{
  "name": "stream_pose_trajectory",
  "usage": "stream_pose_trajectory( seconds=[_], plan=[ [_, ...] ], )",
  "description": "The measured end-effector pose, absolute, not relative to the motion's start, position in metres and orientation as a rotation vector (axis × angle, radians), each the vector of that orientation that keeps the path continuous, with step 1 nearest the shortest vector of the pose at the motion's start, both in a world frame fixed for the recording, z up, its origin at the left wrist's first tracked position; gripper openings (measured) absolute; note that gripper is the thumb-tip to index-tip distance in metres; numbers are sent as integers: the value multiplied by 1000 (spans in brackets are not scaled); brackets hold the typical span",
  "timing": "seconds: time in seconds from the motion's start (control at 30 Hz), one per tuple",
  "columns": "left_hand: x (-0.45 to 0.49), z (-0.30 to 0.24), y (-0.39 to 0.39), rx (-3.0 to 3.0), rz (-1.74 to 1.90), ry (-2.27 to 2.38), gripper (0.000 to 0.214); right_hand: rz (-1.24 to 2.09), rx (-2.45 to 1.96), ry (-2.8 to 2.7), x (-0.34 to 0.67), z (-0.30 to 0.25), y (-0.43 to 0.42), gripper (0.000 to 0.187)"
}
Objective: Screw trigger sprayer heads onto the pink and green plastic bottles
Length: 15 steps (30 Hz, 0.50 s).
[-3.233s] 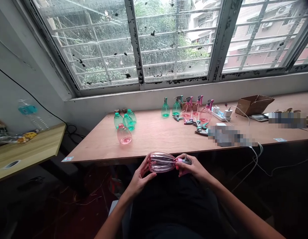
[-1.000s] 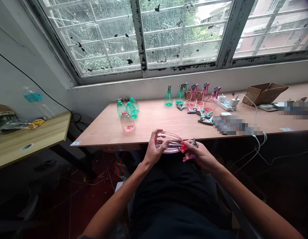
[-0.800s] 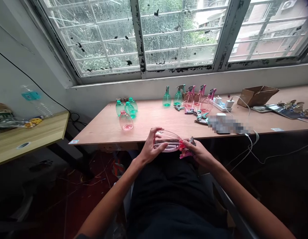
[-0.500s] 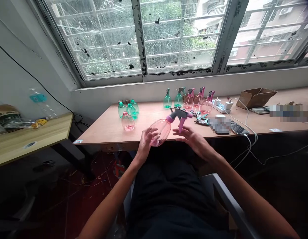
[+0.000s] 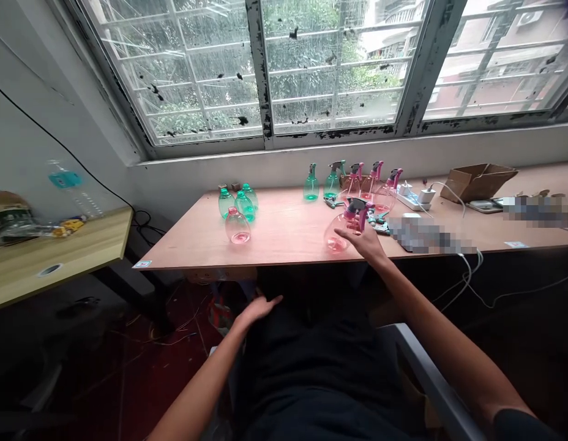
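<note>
My right hand [image 5: 367, 244] is closed around the upper part of a clear pink spray bottle [image 5: 335, 237], near its pink-and-black trigger head. The bottle stands upright near the table's front edge; whether its base touches the surface I cannot tell. Below the table edge, over my lap, my left hand [image 5: 257, 308] is empty, with the thumb stretched out. A pink bottle without a head [image 5: 238, 229] stands at the left of the table, in front of several headless green bottles [image 5: 245, 207]. Loose trigger heads [image 5: 381, 222] lie partly hidden behind my right hand.
Along the back stand green spray bottles [image 5: 311, 186] and several pink spray bottles [image 5: 388, 195]. To their right are a white power strip [image 5: 412, 199] with chargers and cables, and an open cardboard box [image 5: 477, 184]. A second table [image 5: 100, 236] stands at the left.
The pink spray bottle has gone from a tilted hold by my left hand to upright at the right, now in my right hand. My left hand has let go and dropped toward my lap.
</note>
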<state>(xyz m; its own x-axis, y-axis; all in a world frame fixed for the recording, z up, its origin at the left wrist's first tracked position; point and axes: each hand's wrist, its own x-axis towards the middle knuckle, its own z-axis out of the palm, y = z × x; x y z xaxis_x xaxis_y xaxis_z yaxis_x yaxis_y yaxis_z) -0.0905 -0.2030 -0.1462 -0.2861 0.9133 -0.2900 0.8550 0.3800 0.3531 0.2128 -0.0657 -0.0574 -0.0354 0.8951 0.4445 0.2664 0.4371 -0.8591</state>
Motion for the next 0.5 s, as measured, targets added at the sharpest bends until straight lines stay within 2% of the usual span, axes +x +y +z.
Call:
stream_pose_trajectory(
  seconds=[0.07,0.17,0.23,0.3,0.5],
  plan=[
    [-79,-168,-192,1471,187,2294,52,669,-1100,-1557,217,-63,-48,65],
    [-70,-190,-167,1426,197,2376,80,642,-1121,-1568,215,-70,-27,65],
    [-68,-199,-149,1427,200,2390,88,619,-1141,-1577,212,-72,-14,66],
    [-69,-206,-132,1430,210,2407,83,586,-1176,-1584,208,-73,1,70],
    [-75,-225,-96,1407,280,2472,43,480,-1243,-1664,178,-77,49,76]
  ],
)
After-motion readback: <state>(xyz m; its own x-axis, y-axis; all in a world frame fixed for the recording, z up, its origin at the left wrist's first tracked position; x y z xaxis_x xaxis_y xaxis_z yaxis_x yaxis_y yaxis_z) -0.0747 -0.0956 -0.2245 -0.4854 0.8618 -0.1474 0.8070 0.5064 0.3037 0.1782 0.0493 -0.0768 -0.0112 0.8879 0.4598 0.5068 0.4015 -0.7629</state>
